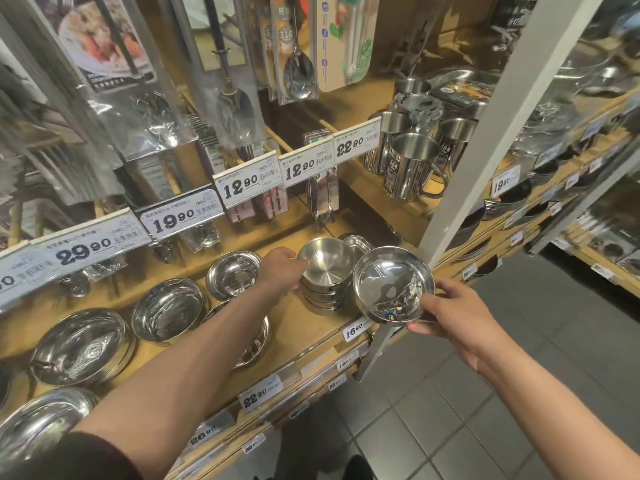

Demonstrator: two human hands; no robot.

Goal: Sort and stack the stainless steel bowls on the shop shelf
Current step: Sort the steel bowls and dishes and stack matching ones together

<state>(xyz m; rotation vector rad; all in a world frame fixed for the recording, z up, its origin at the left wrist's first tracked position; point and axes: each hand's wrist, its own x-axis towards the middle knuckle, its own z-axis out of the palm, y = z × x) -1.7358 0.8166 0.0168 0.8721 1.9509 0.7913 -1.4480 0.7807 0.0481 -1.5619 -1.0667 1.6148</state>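
A stack of small steel bowls (325,268) stands at the right end of the wooden shelf (304,327). My left hand (280,271) grips the rim of the top bowl on its left side. My right hand (453,313) holds a single shiny steel bowl (391,282) by its near right rim, tilted, just right of the stack and over the shelf's edge. A small coloured sticker shows on this bowl's near side. More steel bowls (169,308) sit in stacks along the shelf to the left.
Price tags (242,181) hang on a rail above the bowls, with packed spoons and ladles (298,71) behind. Steel mugs (412,164) stand on the upper right shelf. A white upright post (485,140) rises right of the stack. Grey floor tiles lie below.
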